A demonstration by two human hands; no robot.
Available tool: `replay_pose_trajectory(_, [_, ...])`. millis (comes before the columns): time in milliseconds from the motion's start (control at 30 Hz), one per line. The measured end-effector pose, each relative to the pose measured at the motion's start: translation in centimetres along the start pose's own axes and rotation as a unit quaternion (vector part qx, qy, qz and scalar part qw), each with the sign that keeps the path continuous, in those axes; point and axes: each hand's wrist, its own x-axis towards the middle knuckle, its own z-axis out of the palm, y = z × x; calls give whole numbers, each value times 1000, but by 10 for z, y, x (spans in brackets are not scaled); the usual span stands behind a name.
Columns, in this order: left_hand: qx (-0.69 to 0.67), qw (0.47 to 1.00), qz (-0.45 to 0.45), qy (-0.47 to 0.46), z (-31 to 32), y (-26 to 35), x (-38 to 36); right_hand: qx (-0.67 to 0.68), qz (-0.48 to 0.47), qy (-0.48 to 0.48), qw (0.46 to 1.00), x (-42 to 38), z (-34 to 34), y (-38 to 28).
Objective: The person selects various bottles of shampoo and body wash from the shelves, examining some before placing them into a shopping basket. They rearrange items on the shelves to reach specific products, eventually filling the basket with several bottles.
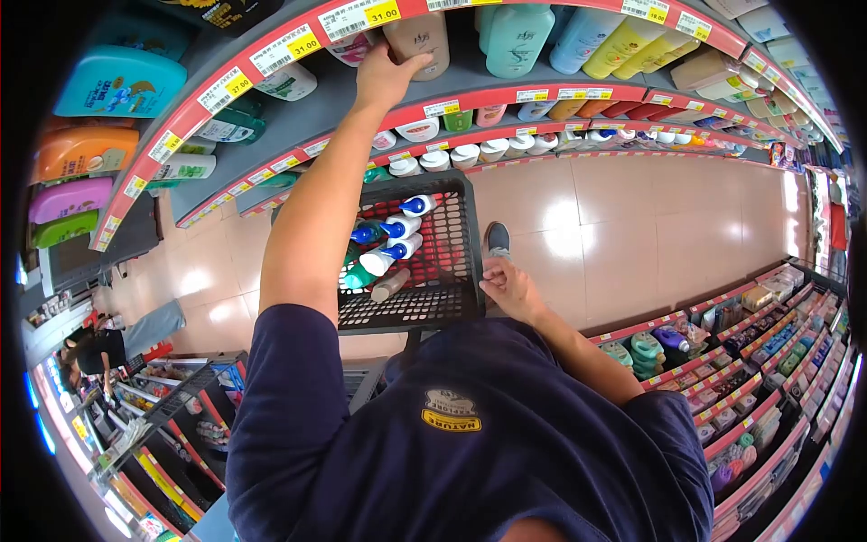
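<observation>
The left hand (386,77) reaches up to the upper shelf (542,90), its fingers wrapped around the lower part of a tan bottle (420,41) standing upright there behind the red price rail. A teal bottle (519,38) stands just beside it. The right hand (510,287) rests on the near right corner of a black basket (452,298), fingers curled over its rim. Inside the basket lie several bottles with blue caps (390,239), tilted on their sides. A shoe (497,239) shows on the tiled floor (632,226) beyond.
</observation>
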Motion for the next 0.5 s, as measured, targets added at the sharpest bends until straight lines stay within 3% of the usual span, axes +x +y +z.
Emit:
replay_pose_trajectory(200, [25,1000,12,-1,4,-4,3,-7,-5,-4,1000,2,-3,-2])
replay_pose_trajectory(300, [64,988,117,72,12,-9,12,-22,-11,-2,1000,4,-5,5])
replay_pose_trajectory(400, [63,997,40,24,9,0,17,-51,-20,2,998,4,-10,-5])
replay_pose_trajectory(467, [73,993,55,72,10,-4,14,-28,-30,7,999,5,-7,-2])
replay_pose_trajectory(500, [55,996,43,52,7,-6,11,-35,-31,7,999,5,-7,-1])
